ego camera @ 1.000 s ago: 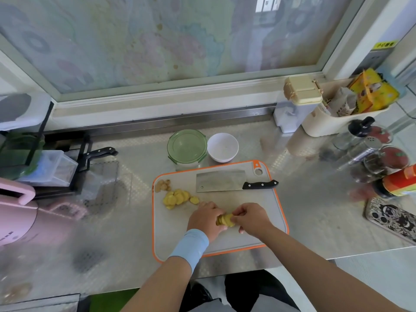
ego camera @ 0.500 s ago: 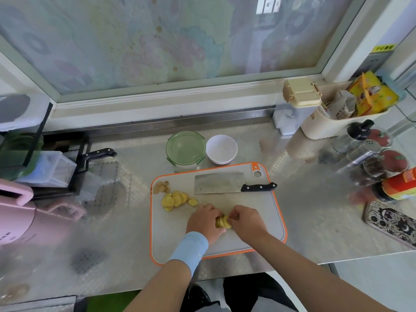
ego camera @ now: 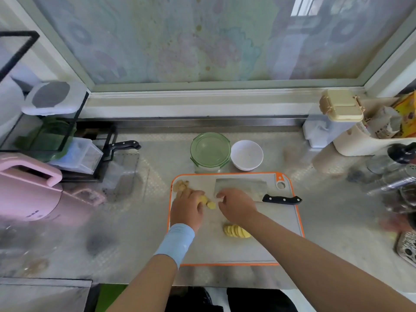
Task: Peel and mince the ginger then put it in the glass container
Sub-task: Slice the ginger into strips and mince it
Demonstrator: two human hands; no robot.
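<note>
A white cutting board (ego camera: 286, 224) with an orange rim lies in front of me. A fanned row of yellow ginger slices (ego camera: 236, 231) rests on it near my right wrist, with no hand on it. My left hand (ego camera: 186, 208) lies palm down over loose ginger slices (ego camera: 208, 202) at the board's left, fingers bent onto them. My right hand (ego camera: 236, 206) hovers beside it with loosely curled fingers, holding nothing. Brownish ginger peel (ego camera: 180, 184) sits at the far left corner. A cleaver (ego camera: 249, 184) lies across the board's far edge. The glass container (ego camera: 210, 152), with its green lid on, stands behind the board.
A white bowl (ego camera: 247, 155) stands right of the container. A pink appliance (ego camera: 27, 188) and a black rack (ego camera: 67, 149) fill the left of the steel counter. Bottles and jars (ego camera: 396, 176) crowd the right, with a cream tub (ego camera: 371, 140) behind them.
Both hands let go of the ginger stack and left it lying fanned on the board. They moved up and left to the loose slices near the cleaver.
</note>
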